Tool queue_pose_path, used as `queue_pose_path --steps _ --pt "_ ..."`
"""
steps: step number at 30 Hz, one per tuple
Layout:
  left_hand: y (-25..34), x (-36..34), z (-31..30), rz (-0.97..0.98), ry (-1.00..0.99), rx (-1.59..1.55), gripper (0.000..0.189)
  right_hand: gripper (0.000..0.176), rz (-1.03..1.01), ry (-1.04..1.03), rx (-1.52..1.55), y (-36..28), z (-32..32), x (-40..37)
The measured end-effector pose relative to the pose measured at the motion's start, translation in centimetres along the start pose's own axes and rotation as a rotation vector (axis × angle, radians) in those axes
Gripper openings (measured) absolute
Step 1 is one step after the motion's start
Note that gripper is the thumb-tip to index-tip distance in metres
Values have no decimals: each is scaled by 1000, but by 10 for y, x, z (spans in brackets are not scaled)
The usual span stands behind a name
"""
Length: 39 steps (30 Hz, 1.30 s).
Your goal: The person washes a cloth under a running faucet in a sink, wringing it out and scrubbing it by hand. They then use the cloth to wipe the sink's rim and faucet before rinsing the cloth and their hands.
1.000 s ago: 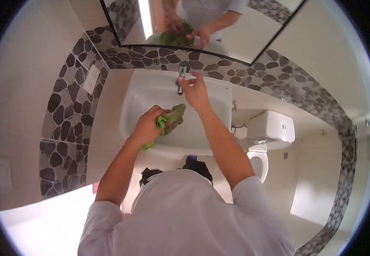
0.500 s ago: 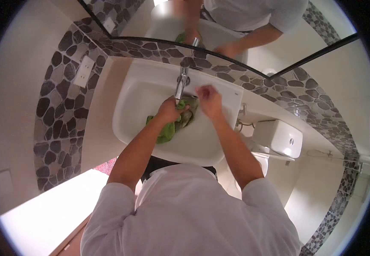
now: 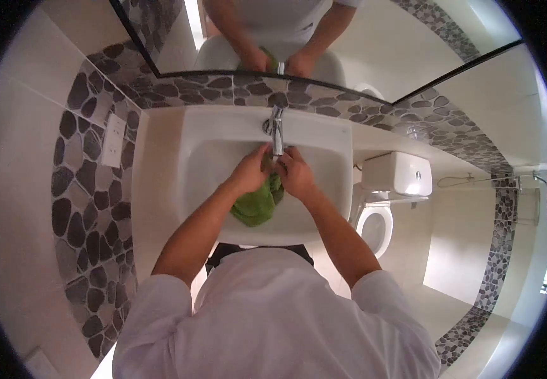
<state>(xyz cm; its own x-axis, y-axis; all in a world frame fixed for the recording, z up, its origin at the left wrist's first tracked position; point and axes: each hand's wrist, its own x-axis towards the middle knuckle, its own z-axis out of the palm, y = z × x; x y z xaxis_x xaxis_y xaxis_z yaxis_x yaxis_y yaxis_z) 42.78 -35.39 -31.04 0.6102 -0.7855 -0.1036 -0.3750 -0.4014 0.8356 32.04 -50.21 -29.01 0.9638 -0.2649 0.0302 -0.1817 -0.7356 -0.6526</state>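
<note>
A wet-looking green cloth (image 3: 253,207) hangs bunched in the white sink (image 3: 204,189), below the faucet (image 3: 277,134). My left hand (image 3: 251,172) grips its upper part from the left, the fingers curled under the spout. From the other side, my right hand (image 3: 295,175) pinches the cloth close to my left fingertips. Both hands are just under the end of the spout, and the part of the cloth between them is mostly hidden. Whether water is running I cannot make out.
A framed mirror (image 3: 273,38) rises behind the sink above a strip of pebble tile (image 3: 191,91). On the left wall is a socket plate (image 3: 113,140). A toilet (image 3: 374,230) with its tank (image 3: 396,174) stands to the right.
My right hand, raised and blurred right of the faucet before, has come down and left onto the cloth. My left hand still holds it. The view has turned slightly.
</note>
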Motion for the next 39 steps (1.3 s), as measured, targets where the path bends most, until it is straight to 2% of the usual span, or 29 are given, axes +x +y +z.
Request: queue_pose_path --steps 1,2,3,5,6,8,10,12,15,16,18,19,21,22,23,24,26,27,30,33,36,37,39 --pt "-4 -2 2 66 102 33 58 27 37 36 34 4 7 1" --pt "5 -9 -3 -3 80 90 57 25 69 75 67 5 8 2" --pt "14 -19 -5 -67 64 149 57 31 326 61 304 -17 -7 -1" --pt "-2 -34 10 149 175 372 53 42 453 152 678 6 0 -5" --pt "-7 -41 19 175 156 365 48 46 458 260 499 36 23 -10" --pt "7 -52 25 70 119 308 46 48 620 310 1407 14 10 -12" --pt "25 -47 18 -223 -3 60 43 54 577 218 1327 4 1 -13" --pt "26 -43 0 -130 -11 -3 35 54 600 176 1133 -14 -20 -17" --pt "29 -41 -20 -105 -105 38 25 50 383 87 568 -18 -41 -25" --pt "30 -40 -26 -113 -144 75 21 46 371 16 579 -12 -35 -26" --pt "-1 -36 -15 128 24 216 21 38 337 -122 591 4 -22 -24" --pt "-12 -33 -11 248 106 290 20 37 245 -221 486 3 -23 -21" --pt "-2 -36 -13 7 117 -22 20 36 73 -412 272 3 -22 -22" --pt "5 -39 -15 -115 119 -181 20 37 139 -467 339 7 -18 -23" --pt "15 -42 -22 -162 83 -210 23 39 206 -523 405 10 -14 -25" --pt "9 -39 -21 -142 162 -211 24 41 270 -578 473 12 -10 -24" --pt "-13 -39 -9 -93 321 -215 24 43 478 -333 770 12 -5 -26" --pt "-6 -43 -15 -88 377 -185 32 45 579 -206 916 11 -4 -26" --pt "42 -74 -27 -54 91 207 39 51 480 -80 883 38 18 -16" --pt "21 -79 -20 -43 44 394 44 54 490 85 706 26 22 -10" --pt "-18 -71 -45 -129 -32 342 38 56 551 -20 1398 36 3 -3" --pt "-40 -66 -46 -185 -20 86 34 53 618 -63 1543 37 0 -3" --pt "-5 -63 -45 -315 -8 -688 33 48 762 -167 1804 39 -3 -6"
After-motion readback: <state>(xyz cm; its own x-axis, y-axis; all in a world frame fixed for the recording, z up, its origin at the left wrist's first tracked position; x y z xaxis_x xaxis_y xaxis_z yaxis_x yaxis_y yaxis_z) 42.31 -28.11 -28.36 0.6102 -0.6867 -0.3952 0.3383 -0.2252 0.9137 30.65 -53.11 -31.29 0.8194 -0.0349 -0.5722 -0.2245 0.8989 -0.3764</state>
